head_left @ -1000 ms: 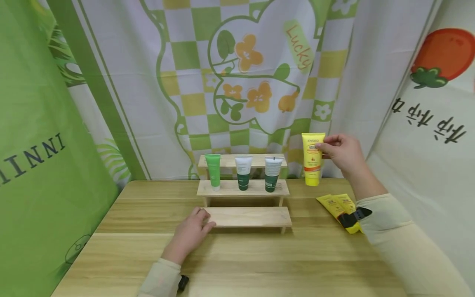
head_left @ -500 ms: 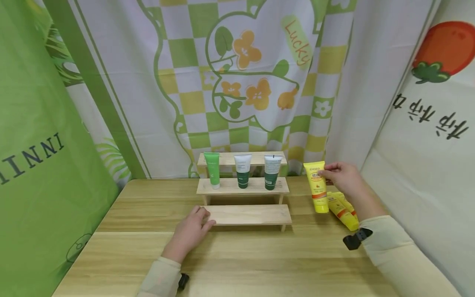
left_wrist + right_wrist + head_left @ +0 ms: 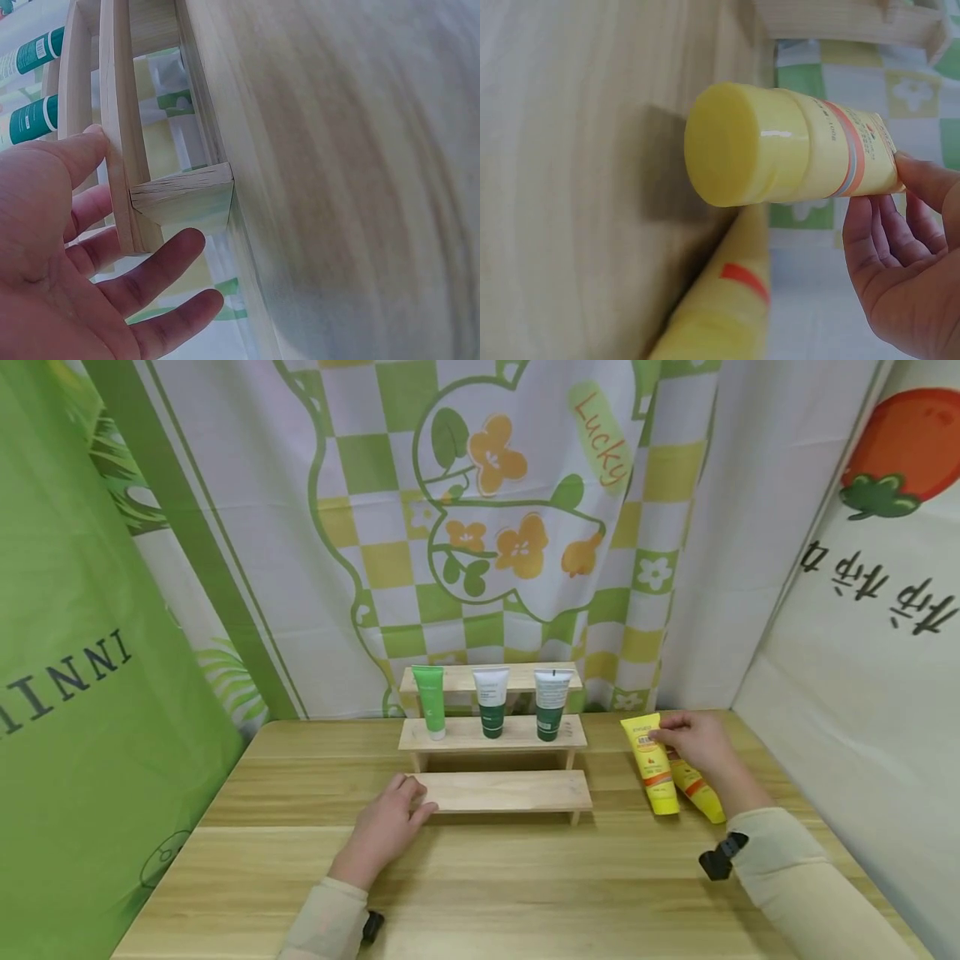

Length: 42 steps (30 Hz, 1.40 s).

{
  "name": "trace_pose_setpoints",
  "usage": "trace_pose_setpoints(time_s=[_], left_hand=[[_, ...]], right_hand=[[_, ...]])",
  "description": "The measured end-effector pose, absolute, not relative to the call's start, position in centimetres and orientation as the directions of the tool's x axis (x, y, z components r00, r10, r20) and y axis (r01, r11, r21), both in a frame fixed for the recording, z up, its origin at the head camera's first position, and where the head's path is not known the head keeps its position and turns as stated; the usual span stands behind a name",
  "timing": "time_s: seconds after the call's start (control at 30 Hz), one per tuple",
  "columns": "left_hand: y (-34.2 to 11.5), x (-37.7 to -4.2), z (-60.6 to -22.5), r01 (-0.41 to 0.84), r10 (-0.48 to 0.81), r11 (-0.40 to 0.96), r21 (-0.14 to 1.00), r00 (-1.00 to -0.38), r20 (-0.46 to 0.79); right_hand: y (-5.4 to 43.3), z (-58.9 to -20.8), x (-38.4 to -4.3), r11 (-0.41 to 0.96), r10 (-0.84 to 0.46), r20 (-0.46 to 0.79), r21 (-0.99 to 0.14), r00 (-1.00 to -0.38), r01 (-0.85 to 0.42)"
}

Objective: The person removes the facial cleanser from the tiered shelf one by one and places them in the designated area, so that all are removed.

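Note:
My right hand (image 3: 701, 745) pinches a yellow squeeze tube (image 3: 654, 768) near its flat top end, between thumb and fingers. Its cap (image 3: 727, 142) points down towards the table, with a shadow beside it in the right wrist view. Partly behind it and under the hand lies another yellow tube (image 3: 699, 789). My left hand (image 3: 386, 827) holds the left end of the lowest step of a wooden tiered stand (image 3: 510, 791). Seen from the left wrist, the thumb (image 3: 88, 150) is on the step's front edge, and two fingers spread loosely past its end.
On the stand's middle step stand a green tube (image 3: 431, 700) and two white-and-dark-green tubes, one in the middle (image 3: 492, 702) and one at right (image 3: 551, 703). The stand is on a wooden table (image 3: 495, 885). Printed curtains (image 3: 345, 635) hang behind and at both sides.
My right hand has lowered the yellow tube from above the table's back edge down beside the lying one. The left hand stays at the stand.

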State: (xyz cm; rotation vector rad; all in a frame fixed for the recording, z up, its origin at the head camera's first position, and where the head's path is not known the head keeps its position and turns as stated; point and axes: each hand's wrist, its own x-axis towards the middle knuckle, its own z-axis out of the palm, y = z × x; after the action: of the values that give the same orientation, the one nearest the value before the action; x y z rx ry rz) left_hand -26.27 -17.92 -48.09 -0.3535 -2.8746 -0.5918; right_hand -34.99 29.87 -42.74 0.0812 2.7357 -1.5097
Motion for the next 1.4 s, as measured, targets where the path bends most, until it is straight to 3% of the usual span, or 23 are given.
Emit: trace_pose_setpoints(time_s=[0.7, 1.0, 1.2, 1.4], left_hand=[[-17.7, -26.0, -47.7, 0.268, 0.206, 0.894, 0.359, -0.958, 0.202], [-17.8, -26.1, -47.7, 0.253, 0.194, 0.901, 0.353, -0.962, 0.194], [-17.9, -26.0, -47.6, 0.263, 0.201, 0.898, 0.353, -0.959, 0.202], [-17.9, -26.0, -47.7, 0.272, 0.208, 0.900, 0.342, -0.955, 0.212]], right_hand=[[30.8, -46.1, -35.6, 0.701, -0.008, -0.083, -0.711, -0.997, 0.053], [30.3, -45.1, -35.8, 0.736, 0.035, -0.057, -0.673, -0.998, 0.064], [28.0, -42.4, -34.9, 0.646, 0.073, 0.100, -0.763, -0.992, -0.029], [23.0, -39.9, -34.4, 0.381, 0.064, 0.271, -0.896, -0.960, -0.227]])
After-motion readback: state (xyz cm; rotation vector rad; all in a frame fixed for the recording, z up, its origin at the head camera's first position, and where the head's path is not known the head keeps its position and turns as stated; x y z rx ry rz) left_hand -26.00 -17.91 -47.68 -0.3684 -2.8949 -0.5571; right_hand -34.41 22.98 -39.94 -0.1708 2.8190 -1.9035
